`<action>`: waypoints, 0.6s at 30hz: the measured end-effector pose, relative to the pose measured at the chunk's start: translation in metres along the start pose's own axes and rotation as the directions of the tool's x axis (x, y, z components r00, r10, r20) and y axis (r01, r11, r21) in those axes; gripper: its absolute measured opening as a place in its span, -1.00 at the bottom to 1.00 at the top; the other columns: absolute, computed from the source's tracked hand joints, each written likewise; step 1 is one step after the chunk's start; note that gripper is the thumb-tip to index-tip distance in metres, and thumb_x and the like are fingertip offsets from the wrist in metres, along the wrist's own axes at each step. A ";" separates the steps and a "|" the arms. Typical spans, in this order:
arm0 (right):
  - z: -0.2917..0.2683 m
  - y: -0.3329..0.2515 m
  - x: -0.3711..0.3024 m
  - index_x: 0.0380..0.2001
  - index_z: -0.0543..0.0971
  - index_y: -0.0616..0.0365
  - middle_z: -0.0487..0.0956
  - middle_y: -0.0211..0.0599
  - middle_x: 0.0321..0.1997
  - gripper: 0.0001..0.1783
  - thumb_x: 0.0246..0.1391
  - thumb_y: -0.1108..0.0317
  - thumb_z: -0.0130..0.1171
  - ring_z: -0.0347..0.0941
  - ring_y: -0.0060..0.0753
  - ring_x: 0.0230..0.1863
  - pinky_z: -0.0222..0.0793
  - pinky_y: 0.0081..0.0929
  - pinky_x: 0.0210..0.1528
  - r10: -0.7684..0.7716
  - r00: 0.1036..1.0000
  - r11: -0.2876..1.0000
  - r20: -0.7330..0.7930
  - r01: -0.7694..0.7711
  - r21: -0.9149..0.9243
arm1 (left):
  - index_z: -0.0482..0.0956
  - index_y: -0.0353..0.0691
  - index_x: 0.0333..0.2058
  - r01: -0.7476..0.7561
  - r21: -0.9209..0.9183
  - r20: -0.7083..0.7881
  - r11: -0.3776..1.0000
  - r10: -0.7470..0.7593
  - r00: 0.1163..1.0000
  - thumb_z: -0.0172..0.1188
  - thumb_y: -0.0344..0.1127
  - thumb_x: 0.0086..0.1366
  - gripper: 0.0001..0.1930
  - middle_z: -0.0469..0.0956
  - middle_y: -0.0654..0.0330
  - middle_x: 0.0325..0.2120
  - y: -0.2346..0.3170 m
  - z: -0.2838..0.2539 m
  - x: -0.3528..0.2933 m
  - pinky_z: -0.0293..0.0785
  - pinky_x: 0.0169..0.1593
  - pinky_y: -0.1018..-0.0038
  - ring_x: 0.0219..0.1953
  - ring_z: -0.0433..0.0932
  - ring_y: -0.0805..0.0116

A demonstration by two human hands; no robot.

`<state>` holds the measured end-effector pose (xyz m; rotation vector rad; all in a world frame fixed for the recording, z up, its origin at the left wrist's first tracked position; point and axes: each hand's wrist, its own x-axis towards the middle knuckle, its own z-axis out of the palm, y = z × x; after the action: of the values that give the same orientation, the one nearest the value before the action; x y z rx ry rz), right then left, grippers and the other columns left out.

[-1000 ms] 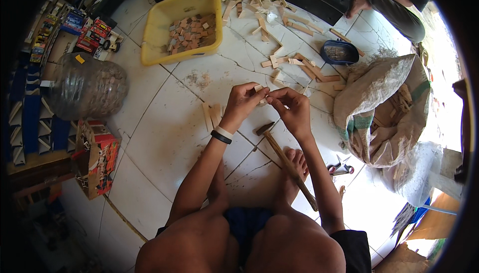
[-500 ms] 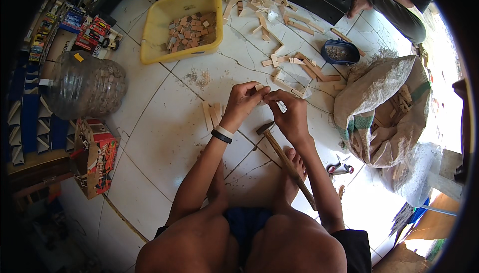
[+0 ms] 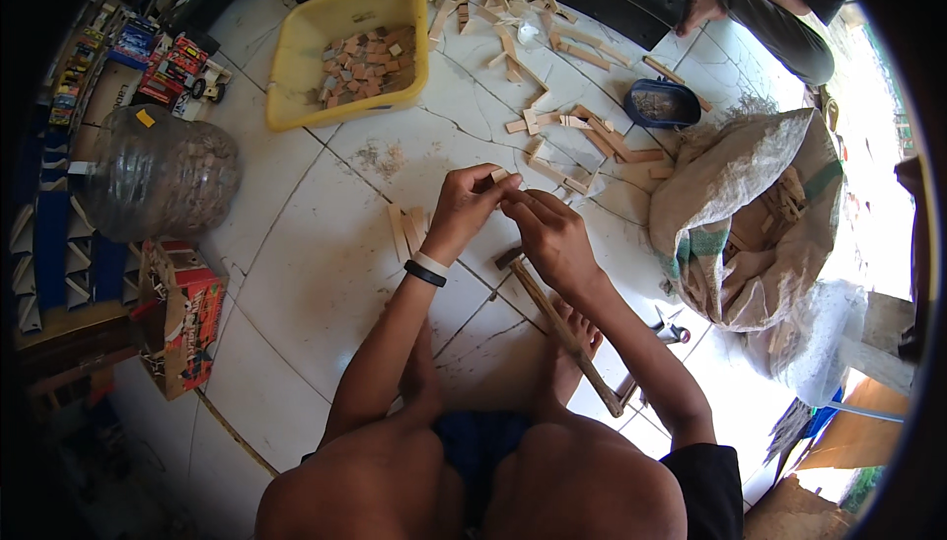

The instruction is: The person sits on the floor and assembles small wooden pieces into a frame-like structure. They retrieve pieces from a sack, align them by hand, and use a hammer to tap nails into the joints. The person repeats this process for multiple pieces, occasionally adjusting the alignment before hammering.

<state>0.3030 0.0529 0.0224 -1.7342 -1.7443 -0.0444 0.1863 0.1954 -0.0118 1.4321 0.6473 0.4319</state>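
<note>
My left hand point(image 3: 466, 207), with a white and a black band at its wrist, is closed on a small pale wooden block point(image 3: 498, 176). The block's end shows between thumb and fingers. My right hand point(image 3: 552, 236) meets it, fingertips pinched together against the left thumb; whatever they hold is too small or hidden to name. Below the hands a wood-handled hammer point(image 3: 562, 328) lies on the tiles, head up near my right wrist, beside my right foot. A few pale wood strips point(image 3: 404, 229) lie left of my left wrist.
A yellow tub point(image 3: 281, 96) holds small wood tiles. Around it are a big clear plastic jar point(image 3: 163, 175), scattered wood strips point(image 3: 582, 131), a blue dish point(image 3: 661, 103) and an open woven sack point(image 3: 710, 215). Scissors point(image 3: 671, 331) lie beside my right forearm. Another person sits at the far right.
My right hand has turned and drawn closer to the left, its fingers now pressed together at the left thumb. My right forearm now partly covers the scissors. The whole view has shifted slightly.
</note>
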 end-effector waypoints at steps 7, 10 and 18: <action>-0.002 0.002 -0.005 -0.08 0.63 0.25 0.72 -0.15 0.05 -0.64 -0.02 0.51 0.23 0.66 -0.12 0.07 0.68 -0.29 -0.02 0.034 0.999 0.999 0.032 -0.034 0.013 | 0.68 -0.33 -0.35 0.046 0.058 0.007 0.997 -0.047 0.999 0.41 -0.14 0.44 -0.67 0.56 0.39 -0.57 0.004 -0.001 0.000 0.38 -0.36 0.59 -0.47 0.41 0.69; -0.005 -0.002 -0.002 -0.08 0.60 0.27 0.71 -0.13 -0.05 -0.62 -0.05 0.52 0.23 0.65 -0.12 0.01 0.67 -0.28 -0.05 0.018 0.999 1.000 0.043 -0.017 -0.014 | 0.68 -0.33 -0.34 0.053 0.017 0.023 0.998 -0.054 0.998 0.40 -0.14 0.45 -0.67 0.57 0.40 -0.55 0.008 0.000 -0.001 0.38 -0.35 0.60 -0.45 0.42 0.69; -0.009 -0.010 0.006 0.03 0.55 0.23 0.69 -0.14 -0.24 -0.62 0.10 0.54 0.15 0.67 -0.01 -0.14 0.64 -0.17 -0.14 0.141 0.981 0.990 0.134 -0.138 -0.028 | 0.66 -0.26 -0.34 0.042 -0.047 0.061 0.998 -0.040 0.997 0.37 -0.21 0.47 -0.75 0.47 0.52 -0.49 0.010 0.000 -0.003 0.23 -0.33 0.65 -0.40 0.32 0.75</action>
<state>0.2987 0.0530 0.0358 -1.9079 -1.7171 0.1218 0.1848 0.1946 -0.0014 1.3785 0.6132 0.3690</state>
